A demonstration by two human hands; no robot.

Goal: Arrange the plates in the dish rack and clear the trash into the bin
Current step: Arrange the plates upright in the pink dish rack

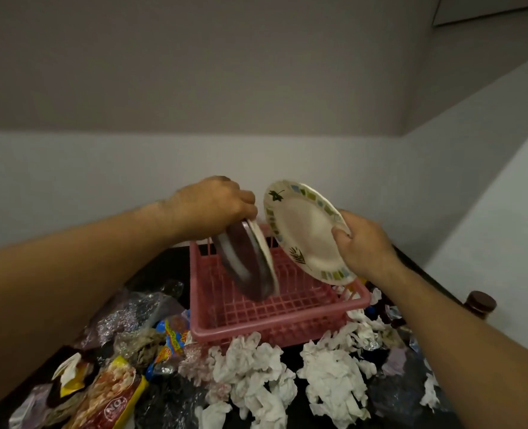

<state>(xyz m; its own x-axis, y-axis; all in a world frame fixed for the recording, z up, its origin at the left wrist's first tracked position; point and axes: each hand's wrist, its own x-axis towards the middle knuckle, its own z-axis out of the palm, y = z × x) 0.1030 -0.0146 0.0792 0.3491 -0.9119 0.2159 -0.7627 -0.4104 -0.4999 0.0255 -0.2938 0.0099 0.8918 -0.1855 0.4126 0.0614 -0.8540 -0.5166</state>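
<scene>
Two grips, frame centre: my left hand clasps a stack by its top rim, inside the rack; my right hand pinches a plate at its rim, above. I judge them stiff, slick, breakable.

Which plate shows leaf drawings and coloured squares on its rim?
The cream plate held by the right hand. The dark plate gripped by the left hand shows only a plain, shiny back.

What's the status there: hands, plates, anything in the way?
Left hand grips plates, tilted in rack. Right hand holds patterned plate above it. Tissues, wrappers crowd rack's front.
</scene>
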